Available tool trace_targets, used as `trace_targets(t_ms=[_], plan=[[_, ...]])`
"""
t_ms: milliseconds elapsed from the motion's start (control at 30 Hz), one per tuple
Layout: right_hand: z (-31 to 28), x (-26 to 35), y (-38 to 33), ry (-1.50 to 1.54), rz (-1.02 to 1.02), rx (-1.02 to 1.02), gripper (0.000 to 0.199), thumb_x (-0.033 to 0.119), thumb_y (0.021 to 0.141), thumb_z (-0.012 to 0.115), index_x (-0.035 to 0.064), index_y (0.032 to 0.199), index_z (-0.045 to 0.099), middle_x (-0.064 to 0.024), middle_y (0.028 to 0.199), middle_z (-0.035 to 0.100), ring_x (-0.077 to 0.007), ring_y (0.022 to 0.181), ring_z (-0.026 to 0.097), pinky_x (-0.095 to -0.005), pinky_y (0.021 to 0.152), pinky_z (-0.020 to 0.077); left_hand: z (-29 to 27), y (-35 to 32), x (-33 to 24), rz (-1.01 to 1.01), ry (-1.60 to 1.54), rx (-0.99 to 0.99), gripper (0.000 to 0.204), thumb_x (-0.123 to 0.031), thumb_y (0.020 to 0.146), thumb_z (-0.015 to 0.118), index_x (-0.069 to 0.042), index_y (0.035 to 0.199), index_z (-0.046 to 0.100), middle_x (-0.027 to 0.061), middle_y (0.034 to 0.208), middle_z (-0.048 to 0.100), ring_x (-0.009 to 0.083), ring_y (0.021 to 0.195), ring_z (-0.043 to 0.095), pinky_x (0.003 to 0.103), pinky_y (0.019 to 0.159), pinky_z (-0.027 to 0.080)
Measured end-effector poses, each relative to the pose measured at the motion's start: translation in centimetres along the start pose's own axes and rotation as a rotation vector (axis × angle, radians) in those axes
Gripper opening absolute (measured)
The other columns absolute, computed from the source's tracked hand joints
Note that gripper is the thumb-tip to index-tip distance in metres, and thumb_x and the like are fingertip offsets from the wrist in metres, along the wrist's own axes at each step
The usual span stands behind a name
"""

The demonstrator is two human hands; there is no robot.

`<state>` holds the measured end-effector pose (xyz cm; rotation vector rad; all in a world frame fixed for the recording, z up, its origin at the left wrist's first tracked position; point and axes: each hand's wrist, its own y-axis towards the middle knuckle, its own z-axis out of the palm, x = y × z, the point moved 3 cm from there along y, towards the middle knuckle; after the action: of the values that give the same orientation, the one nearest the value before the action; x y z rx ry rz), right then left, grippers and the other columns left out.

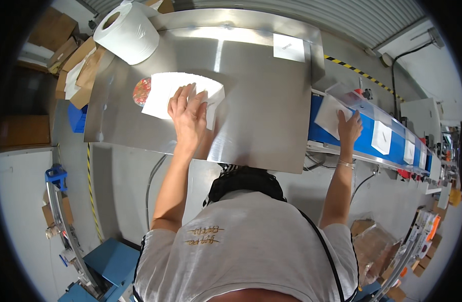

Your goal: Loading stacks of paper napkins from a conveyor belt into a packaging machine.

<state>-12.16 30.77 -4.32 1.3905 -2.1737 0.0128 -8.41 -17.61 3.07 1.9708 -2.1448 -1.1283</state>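
Observation:
On the steel table, a stack of white paper-like packets (159, 95) lies fanned in a curve. My left hand (187, 117) rests on top of the stack, fingers bent and somewhat apart, tips touching the upper packet. A round piece with a red, multicoloured pattern (141, 92) shows partly from beneath the stack's left end. Over the blue conveyor belt (317, 132), my right hand (349, 129) has its fingers spread at the right edge of a white packet (327, 117). Whether the fingertips touch that packet I cannot tell.
A large white roll (135, 38) stands at the table's far left corner. One white labelled packet (289, 48) lies at the far right. More white packets (381, 137) sit along the conveyor, under a clear guard (374, 111). Cardboard boxes (82, 70) stand left of the table.

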Motion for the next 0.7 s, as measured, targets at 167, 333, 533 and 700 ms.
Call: trace_targets(t_ms=[167, 333, 533, 700], plan=[[3.1, 14.1, -4.3, 0.394, -0.582, 0.299, 0.052, 0.027, 0.081, 0.08, 0.0072, 0.125, 0.061, -0.0138, 0.121, 0.064, -0.0322, 0.113, 0.06, -0.0413, 0.097, 0.0469, 0.1, 0.1, 0.2, -0.02, -0.014, 0.037, 0.032, -0.002, 0.078, 0.074, -0.017, 0.107, 0.075, 0.0109, 0.139, 0.056, 0.0384, 0.136, 0.042, 0.055, 0.115, 0.022], [7.6, 27.5, -8.9, 0.724, -0.705, 0.8, 0.046, 0.023, 0.084, 0.077, 0.0095, 0.124, 0.061, -0.0092, 0.132, 0.056, -0.0284, 0.113, 0.059, -0.0372, 0.095, 0.0491, -0.6, 0.5, 0.4, 0.049, -0.008, 0.124, 0.029, -0.01, 0.081, 0.076, -0.018, 0.109, 0.075, 0.0142, 0.146, 0.049, 0.0385, 0.143, 0.032, 0.054, 0.116, 0.018], [10.0, 23.6, -9.0, 1.038, -0.306, 1.09, 0.033, 0.027, 0.096, 0.066, 0.0017, 0.116, 0.058, -0.0052, 0.108, 0.062, -0.0148, 0.097, 0.059, -0.0299, 0.083, 0.0493, -1.4, 0.9, 1.0, -0.029, 0.036, 0.078, 0.039, -0.018, 0.087, 0.073, -0.008, 0.124, 0.067, 0.0235, 0.146, 0.044, 0.0426, 0.14, 0.033, 0.056, 0.114, 0.024], [9.7, 7.4, -4.6, 0.848, -0.038, 0.652, 0.031, 0.025, 0.1, 0.059, 0.0011, 0.121, 0.057, -0.0072, 0.107, 0.064, -0.0166, 0.101, 0.059, -0.032, 0.089, 0.0485, -1.1, 0.8, 1.8, -0.03, 0.012, 0.061, 0.033, -0.009, 0.086, 0.071, -0.008, 0.119, 0.07, 0.0214, 0.14, 0.051, 0.0426, 0.134, 0.041, 0.051, 0.111, 0.032]])
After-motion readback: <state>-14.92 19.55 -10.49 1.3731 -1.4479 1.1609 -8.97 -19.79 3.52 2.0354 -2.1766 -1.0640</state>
